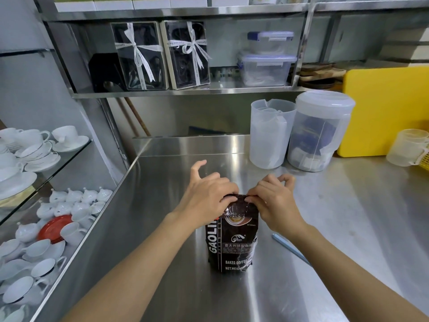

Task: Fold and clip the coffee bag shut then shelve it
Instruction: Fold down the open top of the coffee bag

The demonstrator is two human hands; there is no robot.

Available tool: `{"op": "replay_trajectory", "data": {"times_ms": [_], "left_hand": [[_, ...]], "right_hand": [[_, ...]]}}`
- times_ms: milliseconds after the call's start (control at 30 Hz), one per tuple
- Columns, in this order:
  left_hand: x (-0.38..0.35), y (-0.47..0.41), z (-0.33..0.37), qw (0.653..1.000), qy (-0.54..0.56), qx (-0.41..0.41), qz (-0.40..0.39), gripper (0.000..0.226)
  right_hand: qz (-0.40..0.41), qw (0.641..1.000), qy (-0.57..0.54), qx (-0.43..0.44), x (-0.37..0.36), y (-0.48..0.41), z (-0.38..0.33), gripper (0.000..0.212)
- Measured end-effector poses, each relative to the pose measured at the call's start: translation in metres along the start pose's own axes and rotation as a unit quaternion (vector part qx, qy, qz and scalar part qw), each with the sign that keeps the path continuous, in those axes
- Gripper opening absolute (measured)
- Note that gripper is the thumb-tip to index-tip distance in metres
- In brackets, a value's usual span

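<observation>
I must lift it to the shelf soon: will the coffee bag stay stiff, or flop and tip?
The coffee bag stands upright unaided, so probably fairly full and stable. Its glossy film looks crinkled, likely slippery and soft near the top.

The steel desk (pixel 162 263) carries an upright coffee bag (pixel 234 242), a pale blue clip (pixel 290 249) just beside it, and two clear plastic jugs (pixel 270 135) touching each other at the back.

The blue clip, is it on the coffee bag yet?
No, the blue clip lies on the counter beside the coffee bag.
</observation>
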State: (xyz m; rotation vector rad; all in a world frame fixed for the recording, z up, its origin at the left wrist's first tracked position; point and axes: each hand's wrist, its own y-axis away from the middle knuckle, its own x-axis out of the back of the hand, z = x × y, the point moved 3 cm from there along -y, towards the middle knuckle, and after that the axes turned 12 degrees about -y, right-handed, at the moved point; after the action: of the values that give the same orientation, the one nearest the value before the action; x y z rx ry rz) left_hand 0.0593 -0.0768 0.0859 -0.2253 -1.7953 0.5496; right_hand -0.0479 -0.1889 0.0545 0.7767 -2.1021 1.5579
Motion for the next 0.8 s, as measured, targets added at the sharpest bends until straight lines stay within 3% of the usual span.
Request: {"op": "replay_trajectory", "data": {"times_ms": [67,167,300,467,567,633,800], "left_hand": [[-0.004,0.002,0.003,0.999,-0.036,-0.010,0.018,0.008],[-0.007,0.006,0.010,0.994,-0.080,-0.012,0.068,0.023],[-0.010,0.014,0.003,0.985,-0.132,-0.024,0.107,0.016],[-0.009,0.019,-0.017,0.994,-0.063,-0.033,0.089,0.017],[-0.012,0.019,-0.011,0.993,-0.089,-0.010,0.076,0.018],[-0.016,0.020,-0.005,0.989,-0.110,0.001,0.098,0.025],[-0.020,0.033,-0.022,0.981,-0.119,-0.024,0.152,0.008]], "right_hand": [[0.022,0.999,0.022,0.021,-0.002,0.002,-0.003,0.023],[0.040,0.998,0.042,0.033,-0.006,0.005,-0.005,0.026],[0.041,0.998,0.041,0.040,-0.004,0.007,-0.001,0.029],[0.037,0.999,0.016,0.024,-0.005,0.005,0.002,0.030],[0.028,0.999,0.012,0.018,-0.012,0.003,0.003,0.027],[0.030,1.000,0.004,0.007,-0.014,0.003,0.005,0.027],[0.025,1.000,-0.014,-0.002,-0.009,0.004,0.014,0.028]]}}
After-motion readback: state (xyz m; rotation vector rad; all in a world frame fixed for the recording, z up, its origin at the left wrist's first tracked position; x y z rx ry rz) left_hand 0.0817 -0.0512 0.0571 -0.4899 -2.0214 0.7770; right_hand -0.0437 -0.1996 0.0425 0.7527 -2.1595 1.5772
